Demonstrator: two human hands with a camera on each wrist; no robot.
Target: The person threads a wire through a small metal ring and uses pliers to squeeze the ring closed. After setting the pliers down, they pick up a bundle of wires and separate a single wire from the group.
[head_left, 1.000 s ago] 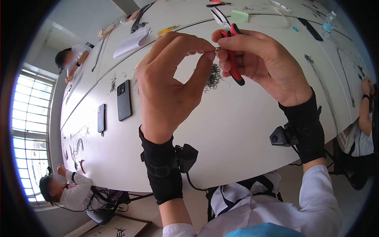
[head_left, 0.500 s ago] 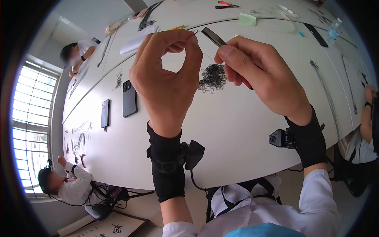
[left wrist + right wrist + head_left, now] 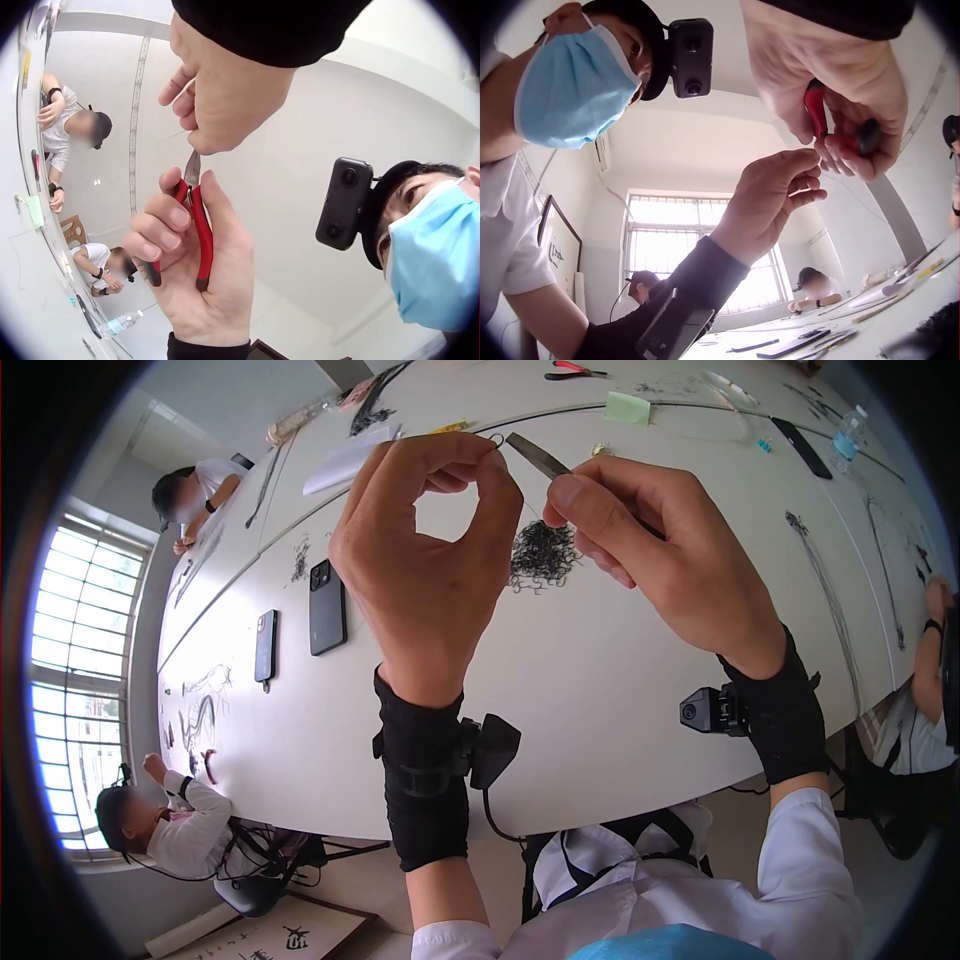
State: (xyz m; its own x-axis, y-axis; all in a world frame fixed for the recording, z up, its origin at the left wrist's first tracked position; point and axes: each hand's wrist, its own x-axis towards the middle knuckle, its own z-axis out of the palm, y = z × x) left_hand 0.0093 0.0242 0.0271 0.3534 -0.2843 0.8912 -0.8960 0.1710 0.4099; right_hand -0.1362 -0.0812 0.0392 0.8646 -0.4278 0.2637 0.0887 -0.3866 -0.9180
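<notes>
My left hand point(image 3: 420, 560) pinches a small dark wire loop point(image 3: 497, 439) between thumb and forefinger, raised over the table. In my right hand point(image 3: 665, 545) are pliers with red and black handles point(image 3: 204, 247), gripped in the palm under curled fingers. The metal nose of the pliers point(image 3: 538, 456) points left, its tip close beside the loop. A tangled pile of small black wire pieces point(image 3: 542, 557) lies on the table below and between the hands. In the right wrist view my left hand point(image 3: 765, 202) hides the loop.
On the white table point(image 3: 600, 690) lie two dark phones point(image 3: 327, 610) at left, white paper point(image 3: 345, 465), a green note point(image 3: 627, 409) and other red-handled pliers point(image 3: 575, 371) at the back. A water bottle point(image 3: 850, 435) stands at right. Other people sit around the table edges.
Both hands have drawn apart, the left moving up and slightly left. The right hand has turned the pliers from pointing away to pointing left, and their tip now sits beside the loop.
</notes>
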